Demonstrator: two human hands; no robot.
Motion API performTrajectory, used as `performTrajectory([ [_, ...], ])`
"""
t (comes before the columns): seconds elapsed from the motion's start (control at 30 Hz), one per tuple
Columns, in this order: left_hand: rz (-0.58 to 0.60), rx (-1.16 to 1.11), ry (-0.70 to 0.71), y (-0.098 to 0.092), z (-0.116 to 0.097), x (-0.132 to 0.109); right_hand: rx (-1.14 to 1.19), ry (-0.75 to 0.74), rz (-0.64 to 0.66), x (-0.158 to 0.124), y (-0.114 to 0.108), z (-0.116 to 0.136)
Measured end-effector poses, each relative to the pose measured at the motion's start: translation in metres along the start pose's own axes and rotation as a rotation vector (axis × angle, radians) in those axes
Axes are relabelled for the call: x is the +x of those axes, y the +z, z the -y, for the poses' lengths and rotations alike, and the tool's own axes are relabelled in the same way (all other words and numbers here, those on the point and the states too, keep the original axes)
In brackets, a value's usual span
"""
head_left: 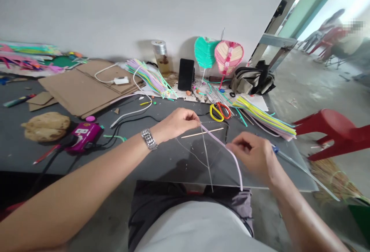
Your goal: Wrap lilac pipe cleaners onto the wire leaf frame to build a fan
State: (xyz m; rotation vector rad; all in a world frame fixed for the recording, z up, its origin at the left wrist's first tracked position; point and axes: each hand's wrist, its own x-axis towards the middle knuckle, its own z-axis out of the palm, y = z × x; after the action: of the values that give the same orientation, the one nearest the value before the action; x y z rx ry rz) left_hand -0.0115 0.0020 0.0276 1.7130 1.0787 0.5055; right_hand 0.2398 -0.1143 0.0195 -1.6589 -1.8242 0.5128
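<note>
My left hand [177, 123], with a metal watch on the wrist, pinches the upper end of a pale lilac straw [219, 142] over a clear plastic sheet [185, 163]. My right hand [254, 153] is closed on the same straw lower down, where it bends and runs toward my lap. A thin clear rod [207, 159] slants under the straw. A thin wooden stick [202, 132] lies on the sheet just beyond my hands.
Yellow and red scissors [220, 111], a bundle of coloured straws [266, 119], a pink glue gun [83, 136], cardboard sheets [83, 86], a black phone [185, 74] and two straw-woven fans [219, 55] lie on the dark table. A red plastic stool [338, 130] stands at right.
</note>
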Motion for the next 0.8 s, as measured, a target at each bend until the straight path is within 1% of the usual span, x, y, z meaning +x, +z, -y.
performTrajectory([
  [0.07,0.012,-0.029,-0.005,-0.003,0.008,0.002,0.148,0.215,0.258,-0.024,0.009,-0.021],
  [0.1,0.026,-0.053,-0.011,-0.004,0.011,0.003,0.222,0.288,0.344,-0.032,0.013,-0.030],
  [0.13,0.039,-0.075,-0.021,-0.004,0.013,0.004,0.287,0.330,0.390,-0.038,0.015,-0.035],
  [0.17,0.051,-0.089,-0.032,-0.003,0.015,0.004,0.338,0.346,0.398,-0.042,0.015,-0.037],
  [0.2,0.059,-0.090,-0.043,-0.002,0.015,0.005,0.374,0.337,0.364,-0.043,0.012,-0.035],
  [0.23,0.063,-0.082,-0.054,0.000,0.015,0.005,0.392,0.310,0.303,-0.042,0.007,-0.030],
  [0.3,0.068,-0.063,-0.068,0.003,0.012,0.004,0.379,0.233,0.148,-0.038,-0.005,-0.014],
  [0.33,0.068,-0.061,-0.070,0.004,0.011,0.004,0.348,0.204,0.094,-0.036,-0.009,-0.007],
  [0.37,0.067,-0.059,-0.068,0.005,0.009,0.003,0.306,0.191,0.065,-0.035,-0.012,-0.002],
  [0.4,0.063,-0.060,-0.062,0.005,0.008,0.002,0.262,0.193,0.073,-0.035,-0.011,0.000],
  [0.43,0.058,-0.063,-0.057,0.005,0.007,0.002,0.220,0.208,0.116,-0.035,-0.007,-0.001],
  [0.5,0.048,-0.072,-0.052,0.003,0.006,0.000,0.148,0.250,0.238,-0.039,0.008,-0.012],
  [0.53,0.048,-0.079,-0.055,0.003,0.007,0.000,0.114,0.264,0.267,-0.042,0.017,-0.020],
  [0.57,0.049,-0.088,-0.060,0.002,0.007,-0.001,0.076,0.268,0.245,-0.045,0.026,-0.028],
  [0.67,0.054,-0.096,-0.074,0.001,0.009,-0.001,-0.011,0.256,0.025,-0.056,0.044,-0.050],
  [0.73,0.052,-0.097,-0.079,0.001,0.009,-0.001,-0.042,0.262,-0.082,-0.059,0.046,-0.058],
  [0.77,0.052,-0.097,-0.081,0.001,0.009,-0.001,-0.052,0.272,-0.101,-0.060,0.044,-0.061],
  [0.8,0.053,-0.095,-0.081,0.001,0.009,-0.001,-0.052,0.284,-0.092,-0.060,0.040,-0.063],
])
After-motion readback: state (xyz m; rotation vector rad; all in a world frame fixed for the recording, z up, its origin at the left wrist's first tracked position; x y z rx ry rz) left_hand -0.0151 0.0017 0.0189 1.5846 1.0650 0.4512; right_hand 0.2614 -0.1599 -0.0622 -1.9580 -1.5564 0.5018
